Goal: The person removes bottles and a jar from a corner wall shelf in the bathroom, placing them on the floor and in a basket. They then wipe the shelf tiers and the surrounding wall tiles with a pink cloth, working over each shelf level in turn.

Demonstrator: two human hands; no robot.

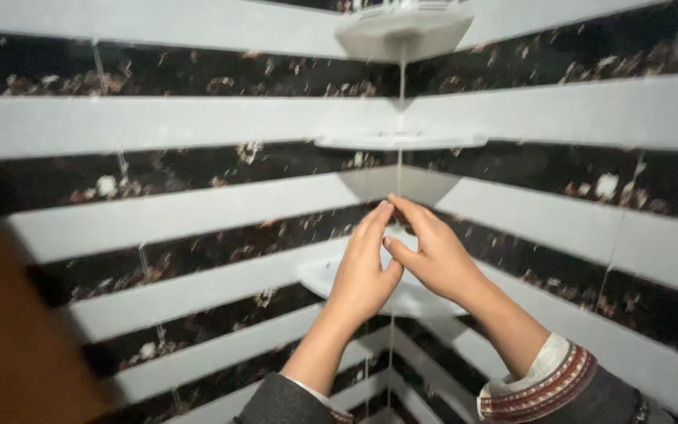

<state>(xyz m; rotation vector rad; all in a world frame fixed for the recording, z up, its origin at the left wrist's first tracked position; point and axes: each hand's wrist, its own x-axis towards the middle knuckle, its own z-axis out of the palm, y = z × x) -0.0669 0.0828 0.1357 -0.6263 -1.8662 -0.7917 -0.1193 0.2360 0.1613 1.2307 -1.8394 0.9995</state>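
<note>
A: What does the head view show?

B: Both hands raised into the corner where two tiled walls [158, 212] meet. The left hand [364, 267] and right hand [433, 255] are together, fingers straight, fingertips meeting at the top and thumbs touching lower down.

A: Pinching anything?

B: I cannot tell; nothing shows between the fingers. They sit over the back corner of the lowest corner shelf [319, 276], a white rounded one fixed into the wall corner. Its front edge curves out on both sides of the wrists.

A: Anything above it?

B: A thin white middle shelf [402, 142] in the same corner, well above the fingertips, and a deeper top shelf [402, 33] near the upper edge of the view. A pale seam runs down the corner between them.

A: And the surroundings?

B: The walls carry alternating white and dark speckled bands. Grey sleeves cover the forearms, the right with a red-patterned cuff [539, 385]. A blurred brown shape [9, 345] fills the lower left.
</note>
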